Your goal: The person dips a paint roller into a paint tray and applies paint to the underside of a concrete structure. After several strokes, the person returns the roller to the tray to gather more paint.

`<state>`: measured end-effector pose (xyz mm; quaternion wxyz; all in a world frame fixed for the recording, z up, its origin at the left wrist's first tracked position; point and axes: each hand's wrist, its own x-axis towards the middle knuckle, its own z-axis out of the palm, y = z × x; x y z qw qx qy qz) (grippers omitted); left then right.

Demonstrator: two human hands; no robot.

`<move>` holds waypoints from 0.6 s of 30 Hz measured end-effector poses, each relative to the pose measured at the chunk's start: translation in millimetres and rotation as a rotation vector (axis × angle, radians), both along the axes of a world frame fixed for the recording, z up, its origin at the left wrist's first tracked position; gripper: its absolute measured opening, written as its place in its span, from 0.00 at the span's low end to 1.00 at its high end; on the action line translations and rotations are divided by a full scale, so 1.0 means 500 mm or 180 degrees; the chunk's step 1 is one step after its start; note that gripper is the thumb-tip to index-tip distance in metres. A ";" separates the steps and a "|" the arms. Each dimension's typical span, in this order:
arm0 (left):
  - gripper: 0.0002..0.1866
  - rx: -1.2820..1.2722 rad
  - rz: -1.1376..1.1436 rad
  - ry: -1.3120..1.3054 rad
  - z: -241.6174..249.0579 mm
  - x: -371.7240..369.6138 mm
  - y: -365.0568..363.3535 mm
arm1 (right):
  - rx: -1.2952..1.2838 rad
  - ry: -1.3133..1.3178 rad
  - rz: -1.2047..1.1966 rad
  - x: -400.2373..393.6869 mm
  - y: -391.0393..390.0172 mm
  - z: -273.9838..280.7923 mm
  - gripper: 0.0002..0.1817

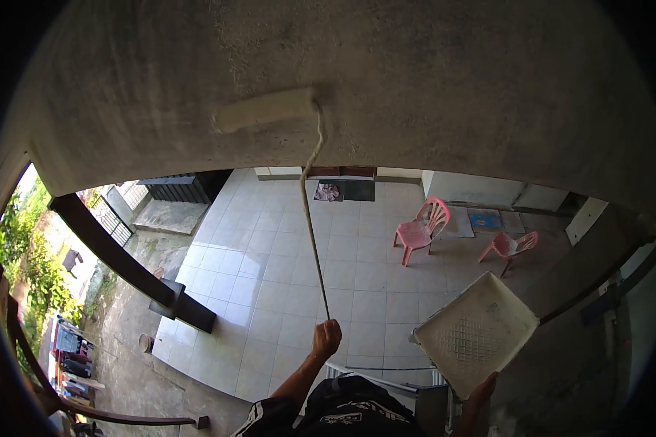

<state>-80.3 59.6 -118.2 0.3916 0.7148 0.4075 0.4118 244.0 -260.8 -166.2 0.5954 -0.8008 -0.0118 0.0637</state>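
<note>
My left hand (pixel 327 339) is wrapped round the lower end of a long-handled paint roller (pixel 313 233). Its thin rod runs upward and bends near the top, where the pale roller sleeve (pixel 266 109) lies against the dark, rough ceiling (pixel 430 87). At the lower right, my right hand (pixel 482 391) grips the near edge of a paint tray (pixel 477 331). Pale paint coats the tray, and a ridged grid shows on its floor. The tray is tilted and held well apart from the roller.
Below, a ladder (pixel 437 377) stands close to my body on the tiled floor (pixel 284 291). Two pink plastic chairs (pixel 419 231) (pixel 514 247) are to the right. A dark pillar (pixel 189 306) rises at the porch edge on the left, with a clothes rack (pixel 71 357) beyond.
</note>
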 end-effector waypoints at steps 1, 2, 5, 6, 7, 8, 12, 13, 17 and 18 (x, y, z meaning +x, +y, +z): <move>0.32 0.0041 0.0029 0.0151 -0.025 -0.005 -0.018 | 0.0035 0.0000 -0.0042 -0.001 0.002 -0.002 0.38; 0.32 0.0079 0.0055 0.0302 -0.060 -0.013 -0.039 | -0.0023 -0.0008 -0.0049 -0.003 0.001 0.000 0.38; 0.11 0.1767 0.0344 0.0866 -0.201 -0.048 -0.072 | -0.0063 -0.0001 -0.0056 -0.002 0.003 0.002 0.38; 0.30 0.2186 0.0262 0.1031 -0.226 -0.059 -0.073 | 0.0007 0.0018 -0.0050 0.001 0.003 -0.002 0.38; 0.39 0.1980 0.0109 0.1256 -0.229 -0.067 -0.072 | 0.0066 0.0040 -0.0029 0.004 0.001 -0.006 0.38; 0.37 0.1936 0.0053 0.1310 -0.235 -0.073 -0.071 | 0.0163 0.0052 0.0009 0.008 -0.003 -0.014 0.38; 0.32 0.2175 0.0067 0.0796 -0.130 -0.043 0.012 | 0.0515 0.0138 0.0111 0.035 -0.017 -0.063 0.37; 0.31 0.2252 0.0072 0.0701 -0.116 -0.035 0.039 | 0.0602 0.0164 0.0109 0.039 -0.021 -0.070 0.36; 0.29 0.2296 -0.0091 0.0653 -0.106 -0.018 0.037 | 0.0333 0.0024 0.0151 0.045 -0.025 -0.075 0.36; 0.29 0.2302 -0.0155 0.0696 -0.103 -0.017 0.003 | 0.0279 0.0029 0.0144 0.043 -0.027 -0.076 0.37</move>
